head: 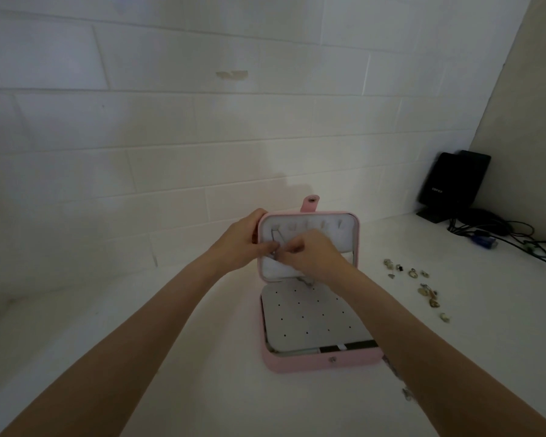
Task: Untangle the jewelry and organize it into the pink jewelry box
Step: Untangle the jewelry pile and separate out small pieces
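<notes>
Thin chain hangs from the leftmost hook in the pink jewelry box lid, center frame. Right hand pinches it; left hand grips the lid edge, fingertips on the chain. I'd keep that lid steady and feed the chain slack, no yanking. Loose earrings wait at right.

Matt pink jewelry box, velvety lining

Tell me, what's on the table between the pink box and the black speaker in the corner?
In the head view, a scatter of small jewelry pieces lies on the white table between the pink jewelry box and the black speaker; dark cables lie nearer the speaker.
</notes>
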